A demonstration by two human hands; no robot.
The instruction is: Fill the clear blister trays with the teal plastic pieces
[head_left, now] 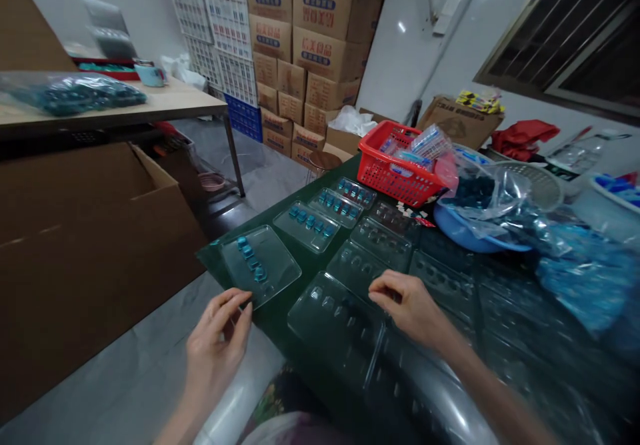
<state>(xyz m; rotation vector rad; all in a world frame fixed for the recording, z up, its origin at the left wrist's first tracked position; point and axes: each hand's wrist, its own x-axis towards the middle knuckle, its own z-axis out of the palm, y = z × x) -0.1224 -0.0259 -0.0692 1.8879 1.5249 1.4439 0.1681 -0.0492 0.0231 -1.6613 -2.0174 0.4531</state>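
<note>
My left hand (220, 335) is at the table's left edge, thumb and fingers closed on the near corner of a clear plastic blister tray (283, 265). In that tray sits a slanting row of small shiny blue pieces (249, 253); their kind is unclear. My right hand (413, 308) hovers over clear trays with its fingertips pinched together; whatever they hold is hidden. Below and left of it lies a clear tray (313, 308) with unfilled hollows. Farther back, a tray with blue pieces (311, 225) stands in line with two similar filled ones.
On the dark green table, a red basket (395, 181) holds packaged items. Beside it is a blue basin (463, 231) with plastic bags. At left are a large cardboard box (85, 278) and a wooden table (195, 101). Stacked cartons (325, 51) stand behind.
</note>
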